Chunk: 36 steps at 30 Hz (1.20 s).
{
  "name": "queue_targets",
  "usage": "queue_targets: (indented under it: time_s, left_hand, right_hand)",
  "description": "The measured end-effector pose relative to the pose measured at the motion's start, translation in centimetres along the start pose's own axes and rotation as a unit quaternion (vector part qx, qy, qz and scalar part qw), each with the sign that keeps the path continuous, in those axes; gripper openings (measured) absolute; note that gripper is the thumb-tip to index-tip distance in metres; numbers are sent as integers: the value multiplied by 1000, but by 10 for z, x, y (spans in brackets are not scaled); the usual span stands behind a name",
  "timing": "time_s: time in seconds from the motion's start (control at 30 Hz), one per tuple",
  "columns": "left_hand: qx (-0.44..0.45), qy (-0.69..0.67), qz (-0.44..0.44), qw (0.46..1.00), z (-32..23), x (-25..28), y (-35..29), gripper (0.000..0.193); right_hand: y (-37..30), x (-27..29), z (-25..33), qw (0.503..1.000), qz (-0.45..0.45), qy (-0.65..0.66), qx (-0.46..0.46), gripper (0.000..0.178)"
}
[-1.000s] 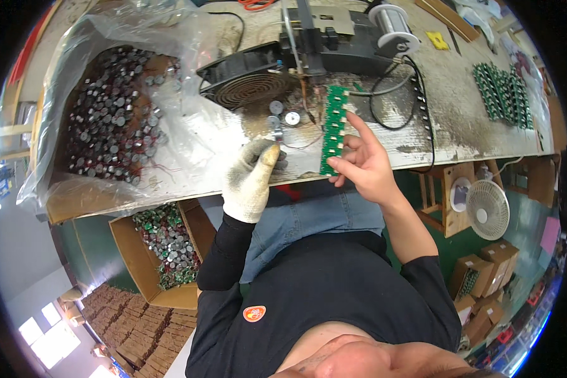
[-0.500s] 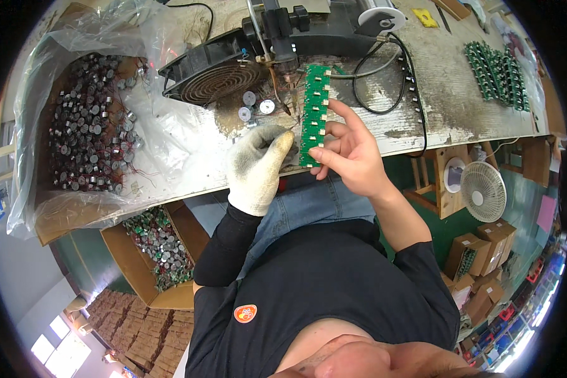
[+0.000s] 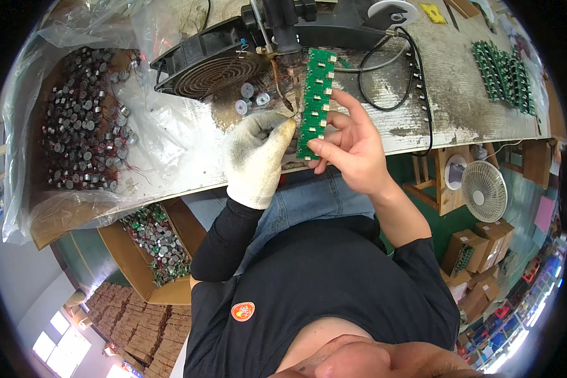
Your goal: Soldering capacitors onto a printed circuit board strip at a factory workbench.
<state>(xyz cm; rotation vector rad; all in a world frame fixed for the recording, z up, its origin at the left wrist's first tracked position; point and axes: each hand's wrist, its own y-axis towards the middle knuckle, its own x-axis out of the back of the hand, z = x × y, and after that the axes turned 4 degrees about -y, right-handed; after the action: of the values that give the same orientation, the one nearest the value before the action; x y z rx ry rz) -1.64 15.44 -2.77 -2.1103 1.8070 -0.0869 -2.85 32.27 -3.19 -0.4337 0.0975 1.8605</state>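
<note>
My bare right hand [image 3: 354, 146] grips the lower part of a long green circuit board [image 3: 316, 94] with a row of white connectors, thumb in front and fingers behind. My left hand [image 3: 255, 154], in a white glove, is closed in a pinch beside the board's left edge. What it pinches is hidden by the thumb and fingers. A soldering iron tip [image 3: 286, 101] on a stand points down just above the left fingertips, left of the board. Several small round metal motors [image 3: 247, 90] lie on the table beyond the left hand.
A black fan [image 3: 214, 79] stands behind the motors. On the left is a plastic-lined box of wired motors [image 3: 85, 126]; below it, a carton [image 3: 157, 252] holds more parts. A solder spool [image 3: 390, 14], a cable loop [image 3: 362, 82] and stacked green boards [image 3: 501, 72] lie right.
The board has moved slightly up, with a small tilt to the right. My left thumb has come up closer to the iron tip and the board's edge.
</note>
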Motion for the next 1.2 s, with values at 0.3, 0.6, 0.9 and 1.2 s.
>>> queue_targets:
  time_s: [0.3, 0.6, 0.9, 1.2]
  left_hand:
    - [-34, 24, -6, 999, -6, -2, 1, 18]
    - [13, -36, 12, 999, 1, -1, -2, 19]
    - [21, -54, 29, 998, -2, 0, -4, 18]
    - [0, -18, 57, 998, -3, 3, -4, 17]
  right_hand:
    - [3, -2, 5, 1000, 0, 12, 8, 70]
    - [-2, 1, -2, 1000, -5, -8, 11, 71]
    - [-3, 1, -1, 1000, -2, 8, 8, 71]
    - [-4, 3, -3, 1000, 8, 10, -11, 72]
